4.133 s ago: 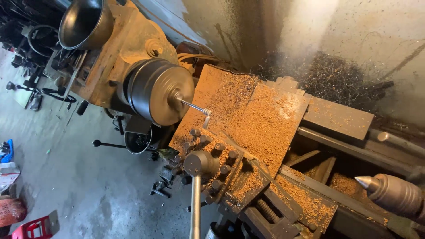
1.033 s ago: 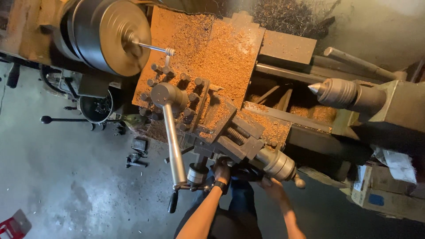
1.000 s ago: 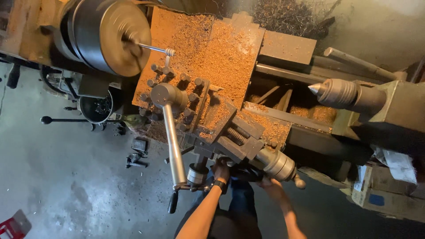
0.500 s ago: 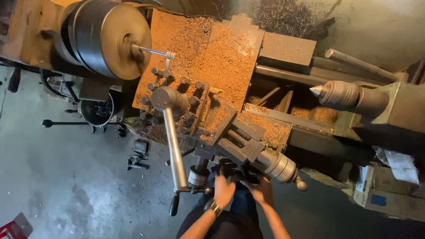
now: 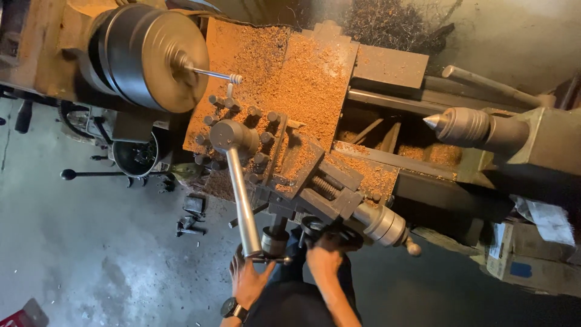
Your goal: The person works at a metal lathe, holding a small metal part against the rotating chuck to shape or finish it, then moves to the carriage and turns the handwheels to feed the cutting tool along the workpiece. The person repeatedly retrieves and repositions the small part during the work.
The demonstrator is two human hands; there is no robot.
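- A lathe is seen from above, its carriage (image 5: 315, 91) thickly covered with orange-brown chips.
- The left hand (image 5: 249, 280) is placed at a small crank handle (image 5: 270, 258) at the near side of the carriage; the fingers are curled about the thin bar, so a grip on it is shown. A dark watch (image 5: 232, 309) is worn on that wrist.
- The right hand (image 5: 325, 259) is closed over a dark handwheel (image 5: 327, 229) just beside the crank; most of the wheel is hidden under the fingers.
- The crank handle is a short steel stub with a thin cross bar, grey and worn, lying at the lower edge of the machine, close to the person's body.
- A long polished lever (image 5: 242, 200) is seen running from a round knob on the tool post (image 5: 233, 136) down toward the left hand.
- A silver graduated dial (image 5: 382, 224) with a small ball end sticks out to the right of the handwheel.
- The round grey chuck (image 5: 151, 54) at upper left looks blurred; a thin threaded rod (image 5: 215, 75) is held in it, pointing toward the tool post.
- A pointed steel centre (image 5: 460, 126) is set at the right, well apart from the rod.
- Grey concrete floor (image 5: 91, 260) is seen below.
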